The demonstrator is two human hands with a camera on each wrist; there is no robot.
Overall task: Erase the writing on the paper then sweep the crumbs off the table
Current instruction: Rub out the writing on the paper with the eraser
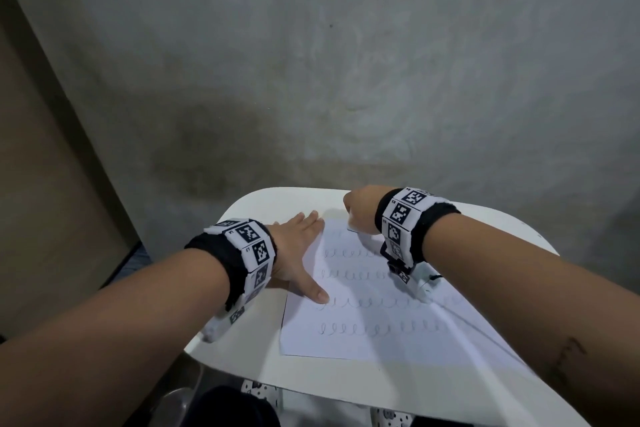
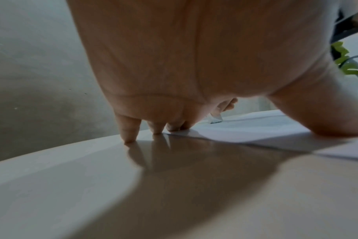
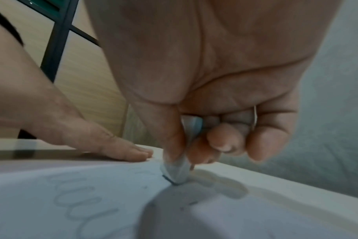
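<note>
Paper (image 1: 363, 333), looped pencil lines, lies on white table (image 1: 263, 357) against grey wall (image 1: 346, 45). Left hand (image 1: 298, 253) flat, fingers spread, pinning paper's edge. Right hand (image 1: 360, 208) pinches eraser (image 3: 177, 171) against paper's far edge.

Legible text: almost none. Paper (image 1: 363, 315): rows of pencilled cursive loops, repeated "l"/"e" shapes, no words; four clear rows plus faint remnants along the edge farthest from the wearer. Same loops blurred in right wrist view, just beside the eraser (image 3: 175, 171). Wrist bands (image 1: 403, 215): black-and-white square fiducial markers, tiny printed codes beside them, too small to read with certainty. Nothing readable on the worktop (image 1: 277, 204) itself.
</note>
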